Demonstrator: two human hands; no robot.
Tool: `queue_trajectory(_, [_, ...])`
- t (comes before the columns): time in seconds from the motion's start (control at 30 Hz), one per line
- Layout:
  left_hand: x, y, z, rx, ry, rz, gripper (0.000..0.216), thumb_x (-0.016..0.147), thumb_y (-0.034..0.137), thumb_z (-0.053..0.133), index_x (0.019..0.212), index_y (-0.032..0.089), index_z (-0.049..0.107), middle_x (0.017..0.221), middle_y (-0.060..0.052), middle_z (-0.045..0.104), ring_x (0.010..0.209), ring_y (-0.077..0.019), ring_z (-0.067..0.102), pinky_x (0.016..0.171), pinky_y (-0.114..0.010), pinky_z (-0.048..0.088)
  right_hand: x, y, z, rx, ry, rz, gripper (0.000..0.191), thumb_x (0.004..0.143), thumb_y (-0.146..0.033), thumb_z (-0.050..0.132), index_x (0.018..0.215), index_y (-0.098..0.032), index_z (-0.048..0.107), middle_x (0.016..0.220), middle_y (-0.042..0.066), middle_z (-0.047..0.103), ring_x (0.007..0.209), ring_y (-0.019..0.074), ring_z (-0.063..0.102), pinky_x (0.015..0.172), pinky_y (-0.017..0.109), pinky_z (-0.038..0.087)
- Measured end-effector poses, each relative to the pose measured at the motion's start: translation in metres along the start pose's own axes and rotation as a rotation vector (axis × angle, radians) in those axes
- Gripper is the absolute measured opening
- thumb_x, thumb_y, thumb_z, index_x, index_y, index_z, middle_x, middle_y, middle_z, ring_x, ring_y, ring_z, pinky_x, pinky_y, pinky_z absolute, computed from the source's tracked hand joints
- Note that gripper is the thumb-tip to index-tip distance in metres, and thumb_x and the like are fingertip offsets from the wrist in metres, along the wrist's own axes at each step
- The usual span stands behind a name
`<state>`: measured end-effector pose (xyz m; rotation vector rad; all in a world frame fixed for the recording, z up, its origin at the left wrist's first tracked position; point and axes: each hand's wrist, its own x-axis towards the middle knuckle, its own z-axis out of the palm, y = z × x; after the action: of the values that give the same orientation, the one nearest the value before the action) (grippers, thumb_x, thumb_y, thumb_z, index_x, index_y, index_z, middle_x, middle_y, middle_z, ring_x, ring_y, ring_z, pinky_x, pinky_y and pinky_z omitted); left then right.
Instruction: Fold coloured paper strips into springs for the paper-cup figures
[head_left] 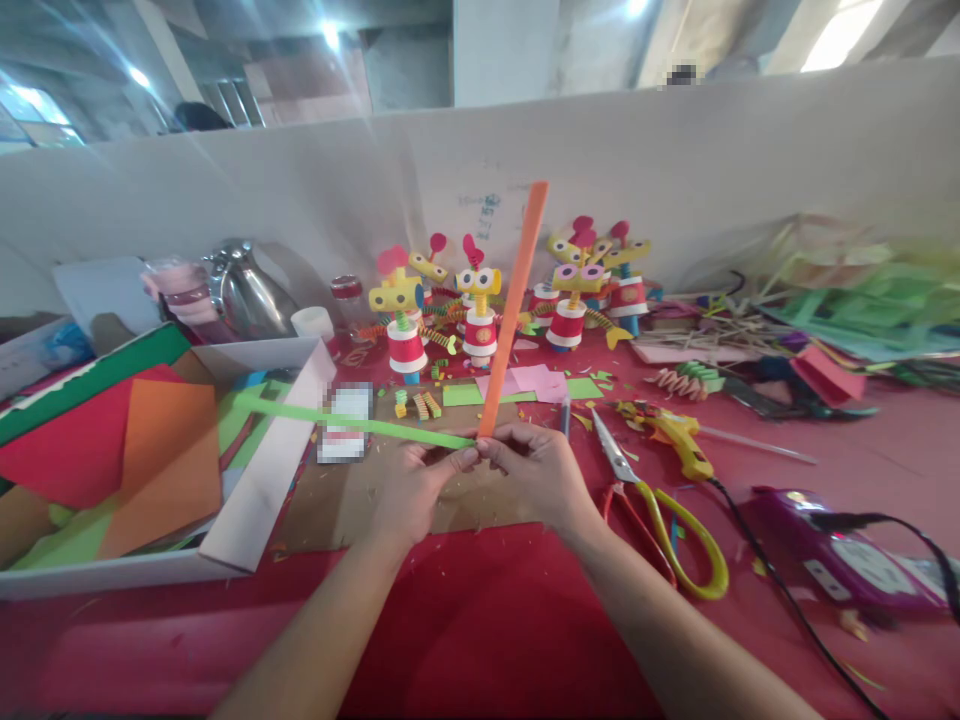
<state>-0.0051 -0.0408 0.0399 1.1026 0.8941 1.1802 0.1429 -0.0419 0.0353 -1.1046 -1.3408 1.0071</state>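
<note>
My left hand [416, 490] and my right hand [536, 470] meet fingertip to fingertip over a brown cardboard sheet [337, 505]. Together they pinch the joined ends of two paper strips. The orange strip [515, 305] rises steeply from the pinch toward the wall. The green strip [352, 422] runs out flat to the left, over the corner of a white box [255, 495]. Both hands are closed on the strips where the two cross.
The white box holds red, orange and green paper sheets. Yellow-handled scissors [660, 510], a yellow glue gun [679, 440] with a black cord, and a purple device [840, 560] lie to the right. Several paper-cup figures [480, 320] stand at the back. A metal kettle [240, 285] is back left.
</note>
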Motion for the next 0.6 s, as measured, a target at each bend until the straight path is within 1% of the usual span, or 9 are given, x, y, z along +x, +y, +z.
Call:
queue_trajectory(0.07, [0.003, -0.008, -0.002, -0.056, 0.005, 0.013, 0.018, 0.066, 0.022, 0.078, 0.084, 0.020, 0.076, 0.082, -0.004, 0.074, 0.082, -0.0171, 0.064, 0.078, -0.030, 0.049, -0.001, 0.001, 0.001, 0.002, 0.032, 0.003, 0.014, 0.074, -0.033, 0.071, 0.066, -0.022, 0.071, 0.058, -0.001, 0.064, 0.053, 0.0116, 0.051, 0.052, 0.026, 0.041])
queue_trajectory(0.13, [0.006, -0.013, -0.003, -0.135, 0.038, 0.005, 0.015, 0.064, 0.019, 0.079, 0.079, 0.020, 0.076, 0.079, -0.003, 0.074, 0.076, -0.0154, 0.065, 0.074, -0.029, 0.050, -0.003, 0.001, 0.002, 0.020, 0.049, -0.005, 0.016, 0.076, -0.035, 0.069, 0.068, -0.022, 0.072, 0.057, -0.001, 0.063, 0.053, 0.0123, 0.053, 0.053, 0.027, 0.043])
queue_trajectory(0.17, [0.008, -0.014, -0.004, -0.185, 0.057, -0.003, 0.014, 0.062, 0.018, 0.080, 0.076, 0.019, 0.075, 0.077, -0.002, 0.074, 0.072, -0.0138, 0.065, 0.071, -0.027, 0.051, -0.004, 0.001, 0.003, 0.042, 0.044, -0.013, 0.016, 0.077, -0.035, 0.068, 0.071, -0.022, 0.072, 0.060, 0.000, 0.065, 0.056, 0.0131, 0.055, 0.055, 0.028, 0.046])
queue_trajectory(0.23, [0.010, -0.013, -0.005, -0.289, 0.085, -0.023, 0.016, 0.060, 0.015, 0.081, 0.074, 0.019, 0.075, 0.074, -0.001, 0.074, 0.066, -0.0109, 0.065, 0.064, -0.022, 0.051, -0.006, 0.002, 0.006, 0.118, 0.011, -0.039, 0.014, 0.078, -0.033, 0.067, 0.082, -0.022, 0.074, 0.073, 0.002, 0.070, 0.067, 0.0159, 0.062, 0.065, 0.031, 0.051])
queue_trajectory(0.3, [0.012, -0.011, -0.005, -0.373, 0.091, -0.046, 0.017, 0.059, 0.012, 0.081, 0.074, 0.019, 0.074, 0.074, -0.001, 0.074, 0.065, -0.0093, 0.065, 0.061, -0.018, 0.051, -0.008, 0.003, 0.008, 0.191, -0.031, -0.063, 0.021, 0.076, -0.029, 0.069, 0.096, -0.023, 0.073, 0.086, 0.004, 0.073, 0.078, 0.0182, 0.065, 0.075, 0.035, 0.053])
queue_trajectory(0.37, [0.013, -0.010, -0.006, -0.424, 0.081, -0.064, 0.018, 0.060, 0.011, 0.080, 0.075, 0.018, 0.074, 0.076, 0.000, 0.074, 0.067, -0.0087, 0.065, 0.060, -0.017, 0.052, -0.009, 0.005, 0.011, 0.205, -0.037, -0.092, 0.027, 0.076, -0.026, 0.070, 0.103, -0.024, 0.071, 0.091, 0.005, 0.073, 0.082, 0.0188, 0.066, 0.078, 0.036, 0.053])
queue_trajectory(0.5, [0.013, -0.013, -0.006, -0.480, 0.066, -0.096, 0.021, 0.061, 0.008, 0.079, 0.079, 0.018, 0.072, 0.078, 0.000, 0.073, 0.067, -0.0076, 0.065, 0.061, -0.015, 0.052, -0.010, 0.011, 0.014, 0.113, 0.027, -0.172, 0.021, 0.079, -0.024, 0.067, 0.100, -0.024, 0.071, 0.091, 0.005, 0.071, 0.081, 0.0182, 0.066, 0.076, 0.034, 0.053])
queue_trajectory(0.6, [0.013, -0.015, -0.006, -0.513, 0.078, -0.110, 0.022, 0.058, 0.009, 0.081, 0.076, 0.018, 0.071, 0.075, 0.001, 0.072, 0.069, -0.0088, 0.066, 0.063, -0.017, 0.054, -0.010, 0.014, 0.013, 0.034, 0.043, -0.222, 0.019, 0.081, -0.023, 0.065, 0.099, -0.026, 0.072, 0.089, 0.004, 0.070, 0.080, 0.0177, 0.065, 0.075, 0.034, 0.052])
